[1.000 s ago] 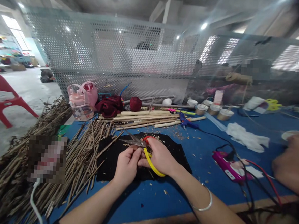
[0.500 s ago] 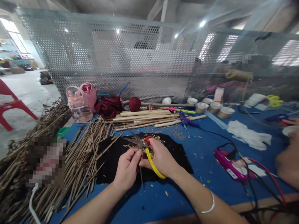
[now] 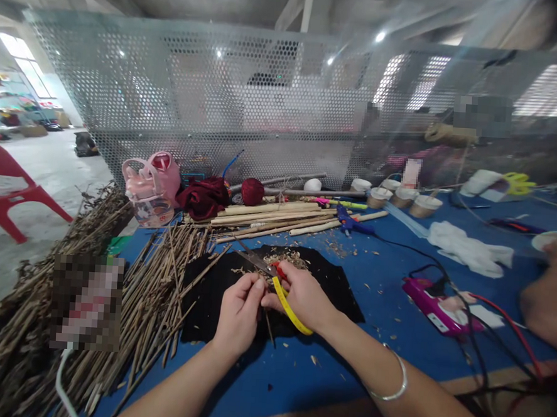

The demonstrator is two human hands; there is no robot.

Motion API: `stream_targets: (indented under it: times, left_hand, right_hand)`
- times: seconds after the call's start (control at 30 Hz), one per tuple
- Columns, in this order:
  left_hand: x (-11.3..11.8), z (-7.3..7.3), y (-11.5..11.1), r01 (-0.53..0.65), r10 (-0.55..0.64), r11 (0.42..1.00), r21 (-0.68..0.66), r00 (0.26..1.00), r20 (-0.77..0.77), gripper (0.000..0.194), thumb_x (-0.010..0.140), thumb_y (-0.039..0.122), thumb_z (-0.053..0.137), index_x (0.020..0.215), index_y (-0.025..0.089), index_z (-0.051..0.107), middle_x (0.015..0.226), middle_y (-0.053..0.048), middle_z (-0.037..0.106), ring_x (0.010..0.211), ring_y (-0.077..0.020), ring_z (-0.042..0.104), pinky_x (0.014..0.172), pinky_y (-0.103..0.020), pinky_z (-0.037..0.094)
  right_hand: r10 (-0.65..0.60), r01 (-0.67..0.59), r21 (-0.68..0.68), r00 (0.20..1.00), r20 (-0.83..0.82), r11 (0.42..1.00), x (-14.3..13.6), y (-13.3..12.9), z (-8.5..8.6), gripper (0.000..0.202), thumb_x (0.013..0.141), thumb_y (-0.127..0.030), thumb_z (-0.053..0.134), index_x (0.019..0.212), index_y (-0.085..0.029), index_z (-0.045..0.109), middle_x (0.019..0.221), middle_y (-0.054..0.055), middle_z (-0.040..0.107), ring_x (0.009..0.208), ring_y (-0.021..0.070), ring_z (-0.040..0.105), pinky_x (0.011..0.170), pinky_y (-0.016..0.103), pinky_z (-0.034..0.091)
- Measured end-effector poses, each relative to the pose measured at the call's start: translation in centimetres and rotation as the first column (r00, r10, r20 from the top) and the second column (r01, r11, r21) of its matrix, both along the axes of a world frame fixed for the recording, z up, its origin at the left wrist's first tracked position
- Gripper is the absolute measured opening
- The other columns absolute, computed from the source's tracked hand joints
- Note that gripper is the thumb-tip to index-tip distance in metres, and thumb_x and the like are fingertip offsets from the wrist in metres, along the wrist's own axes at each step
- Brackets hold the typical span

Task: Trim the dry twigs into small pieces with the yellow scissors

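Two bare hands are seen over one black cloth point(image 3: 337, 294), which is spread on a blue tabletop point(image 3: 345, 357). By the left hand point(image 3: 239, 310), one thin stick point(image 3: 270, 329) is pinched narrowly between thumb and fingers, its lower end slanted down toward the near edge of the cloth. By the right hand point(image 3: 304, 298), one pair of scissors point(image 3: 269, 268) is gripped, with fingers closed about the red and yellow handles; the two blades are pointed leftward over the cloth. Whether the stick is touched by the blades cannot be told. One silver bangle point(image 3: 402, 380) is worn on the right forearm.

Small shavings point(image 3: 292, 259) are heaped on the cloth, too many to be counted. To the left, a large pile of dry stalks point(image 3: 145, 301) is laid, also uncountable. Behind the cloth, several pale sticks point(image 3: 268, 218) are stacked, with one blue glue gun point(image 3: 348, 221) set at their right. Farther back, one dark red yarn ball point(image 3: 252, 192) and one white ball point(image 3: 312, 185) can be counted. To the right, five cups point(image 3: 424, 207) are grouped, and one white glove point(image 3: 469, 248) is laid nearer.
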State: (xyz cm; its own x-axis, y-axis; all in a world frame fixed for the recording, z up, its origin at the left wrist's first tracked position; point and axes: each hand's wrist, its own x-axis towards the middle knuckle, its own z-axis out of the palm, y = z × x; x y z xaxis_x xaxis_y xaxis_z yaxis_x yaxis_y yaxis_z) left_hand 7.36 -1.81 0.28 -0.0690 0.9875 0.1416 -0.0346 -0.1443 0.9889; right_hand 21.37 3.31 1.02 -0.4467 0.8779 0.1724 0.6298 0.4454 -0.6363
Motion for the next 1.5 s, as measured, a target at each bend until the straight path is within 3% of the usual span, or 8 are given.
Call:
stream_targets:
  times: [0.27, 0.47, 0.63, 0.9, 1.2, 1.37, 1.5]
  left_hand:
    - [-0.1, 0.0, 0.2, -0.025, 0.025, 1.0, 0.002, 0.999, 0.039, 0.028, 0.083, 0.038, 0.046, 0.07, 0.015, 0.051, 0.058, 0.003, 0.046, 0.047, -0.0058, 0.037, 0.043, -0.018, 0.032]
    - [-0.2, -0.5, 0.5, -0.053, 0.053, 0.998, 0.022, 0.998, -0.015, 0.025, 0.082, 0.037, 0.05, 0.077, 0.014, 0.057, 0.062, 0.001, 0.053, 0.054, -0.0076, 0.045, 0.049, -0.018, 0.038]
    - [-0.3, -0.6, 0.5, -0.081, 0.081, 0.997, 0.019, 0.996, -0.033, 0.025, 0.081, 0.038, 0.051, 0.08, 0.014, 0.059, 0.066, 0.0, 0.056, 0.056, -0.0081, 0.047, 0.051, -0.018, 0.039]
    - [-0.3, -0.2, 0.4, -0.099, 0.099, 0.995, -0.011, 0.995, -0.004, 0.028, 0.079, 0.041, 0.052, 0.082, 0.014, 0.059, 0.061, 0.002, 0.052, 0.048, -0.0066, 0.041, 0.041, -0.017, 0.034]
    - [-0.4, -0.4, 0.6, -0.148, 0.148, 0.989, 0.002, 0.989, 0.009, 0.024, 0.075, 0.037, 0.058, 0.078, 0.014, 0.059, 0.074, -0.003, 0.062, 0.062, -0.0105, 0.053, 0.052, -0.019, 0.039]
    - [-0.4, -0.5, 0.6, -0.149, 0.149, 0.989, -0.002, 0.989, 0.01, 0.023, 0.075, 0.037, 0.058, 0.078, 0.014, 0.059, 0.073, -0.003, 0.062, 0.061, -0.0106, 0.053, 0.054, -0.02, 0.04]
    - [-0.4, -0.5, 0.7, -0.151, 0.151, 0.988, 0.006, 0.988, 0.012, 0.022, 0.076, 0.036, 0.057, 0.074, 0.014, 0.058, 0.069, -0.001, 0.06, 0.06, -0.0094, 0.052, 0.055, -0.019, 0.041]
  right_hand:
    - [-0.047, 0.035, 0.101, 0.992, 0.12, 0.994, -0.1, -0.1, 0.8, 0.049, 0.057, -0.054, 0.069, 0.083, -0.021, 0.045, 0.071, -0.001, 0.057, 0.061, 0.0145, 0.052, 0.054, 0.023, 0.032]
    - [-0.016, -0.001, 0.192, 0.996, 0.091, 0.981, -0.3, -0.2, 1.0, 0.051, 0.056, -0.054, 0.069, 0.086, -0.019, 0.045, 0.08, 0.003, 0.055, 0.072, 0.0173, 0.053, 0.062, 0.026, 0.036]
    - [-0.037, 0.025, 0.138, 0.996, 0.079, 0.99, -0.2, -0.4, 0.6, 0.05, 0.059, -0.056, 0.066, 0.087, -0.021, 0.045, 0.074, 0.001, 0.056, 0.064, 0.0159, 0.053, 0.057, 0.024, 0.033]
    - [-0.083, 0.072, 0.084, 0.987, 0.135, 0.994, -0.3, -0.5, 0.9, 0.046, 0.06, -0.059, 0.064, 0.075, -0.022, 0.042, 0.058, -0.003, 0.051, 0.052, 0.0129, 0.047, 0.049, 0.022, 0.026]
    - [-0.043, 0.022, 0.179, 0.992, 0.116, 0.984, -0.3, -0.3, 0.9, 0.052, 0.058, -0.057, 0.067, 0.086, -0.02, 0.044, 0.079, 0.003, 0.055, 0.07, 0.0173, 0.052, 0.059, 0.025, 0.034]
    - [-0.03, 0.016, 0.146, 0.995, 0.095, 0.989, -0.3, -0.3, 0.7, 0.051, 0.059, -0.057, 0.066, 0.086, -0.02, 0.044, 0.078, 0.002, 0.055, 0.068, 0.0164, 0.053, 0.058, 0.025, 0.034]
    - [-0.044, 0.036, 0.072, 0.993, 0.112, 0.997, -0.2, -0.5, 0.8, 0.05, 0.06, -0.061, 0.064, 0.084, -0.021, 0.044, 0.065, -0.002, 0.054, 0.056, 0.0139, 0.05, 0.052, 0.023, 0.029]
